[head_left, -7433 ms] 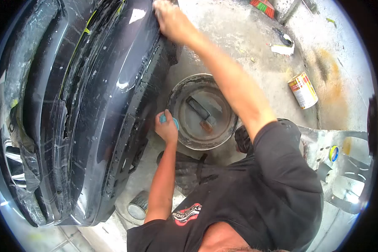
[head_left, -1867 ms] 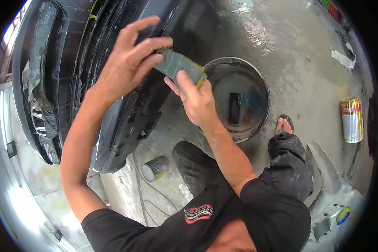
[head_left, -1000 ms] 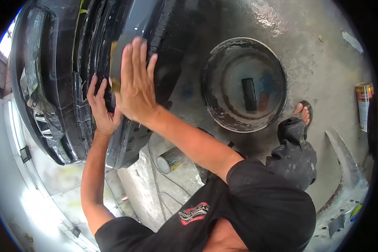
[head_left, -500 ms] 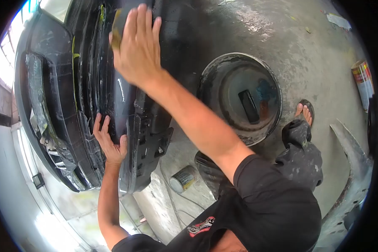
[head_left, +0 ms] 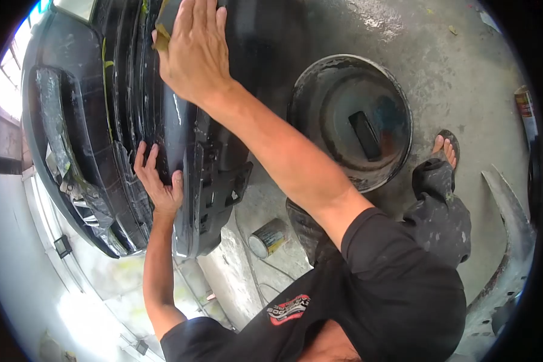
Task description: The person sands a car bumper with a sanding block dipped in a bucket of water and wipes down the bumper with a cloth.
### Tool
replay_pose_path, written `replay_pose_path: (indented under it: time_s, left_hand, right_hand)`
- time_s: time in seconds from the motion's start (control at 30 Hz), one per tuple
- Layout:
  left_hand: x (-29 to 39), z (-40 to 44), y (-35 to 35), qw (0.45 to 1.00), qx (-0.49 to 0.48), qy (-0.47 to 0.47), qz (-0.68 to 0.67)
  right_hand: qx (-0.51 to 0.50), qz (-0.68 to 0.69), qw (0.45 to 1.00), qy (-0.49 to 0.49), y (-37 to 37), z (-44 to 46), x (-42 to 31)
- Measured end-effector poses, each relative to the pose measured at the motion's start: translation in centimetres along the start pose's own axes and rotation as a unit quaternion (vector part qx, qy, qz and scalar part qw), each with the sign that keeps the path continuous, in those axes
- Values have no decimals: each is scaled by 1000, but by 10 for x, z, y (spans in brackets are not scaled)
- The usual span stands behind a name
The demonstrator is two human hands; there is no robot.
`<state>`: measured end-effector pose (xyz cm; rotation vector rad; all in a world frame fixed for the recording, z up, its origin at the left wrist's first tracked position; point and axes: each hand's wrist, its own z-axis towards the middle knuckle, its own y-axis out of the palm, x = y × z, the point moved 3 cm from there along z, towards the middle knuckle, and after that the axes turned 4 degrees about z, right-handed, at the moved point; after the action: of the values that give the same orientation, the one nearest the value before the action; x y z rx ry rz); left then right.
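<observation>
A black car bumper [head_left: 174,145] stands upright on the left, its surface wet and shiny, with shreds of tape and film along its openings. My right hand [head_left: 196,57] lies flat on its upper part, pressing a piece of sandpaper [head_left: 161,37] against it. The sheet's yellowish-brown edge shows beside the thumb; the rest is hidden under the palm. Lower down, my left hand [head_left: 161,188] rests on the bumper with fingers apart and holds nothing else.
Right of the bumper, a round tub [head_left: 406,102] of water contains a dark rectangular block [head_left: 365,136]. A paint can [head_left: 268,239] and a hose lie on the concrete floor [head_left: 428,72]. Another can [head_left: 526,111] and a grey curved panel [head_left: 513,232] are at far right.
My right hand and the sandpaper appear slightly higher in view. The whole scene has shifted a little as the camera moved; my left hand keeps its place on the bumper.
</observation>
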<state>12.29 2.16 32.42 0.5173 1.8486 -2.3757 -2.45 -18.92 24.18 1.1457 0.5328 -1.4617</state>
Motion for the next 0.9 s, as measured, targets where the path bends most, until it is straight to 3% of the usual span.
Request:
replay_pose_path:
  time_s: [0.03,0.13,0.2,0.4,0.53,0.63,0.73,0.83,0.9]
  left_hand:
    - [0,-2,0,1000,0,4,3]
    - [-6,-2,4,1000,3,21,10]
    - [-10,-6,7,1000,7,26,10]
    - [-5,-4,5,1000,20,12,11]
    - [-6,-4,6,999,17,29,23]
    - [-11,-9,9,999,5,27,37]
    - [-5,-7,6,1000,17,18,17]
    - [-4,-7,7,1000,21,13,8]
    - [-7,-7,7,1000,13,23,18]
  right_hand:
    - [0,3,1000,-4,-2,-6,-4]
    - [-157,53,986,18,-7,-136,-50]
    - [-183,80,980,18,-12,-163,-57]
    - [-33,55,998,17,2,-51,-21]
    - [-139,101,984,44,-15,-143,-59]
    - [-153,109,982,22,-19,-142,-63]
    - [-72,86,993,32,-8,-59,-23]
    - [-72,106,991,46,-11,-53,-19]
    - [-112,101,988,27,-16,-109,-38]
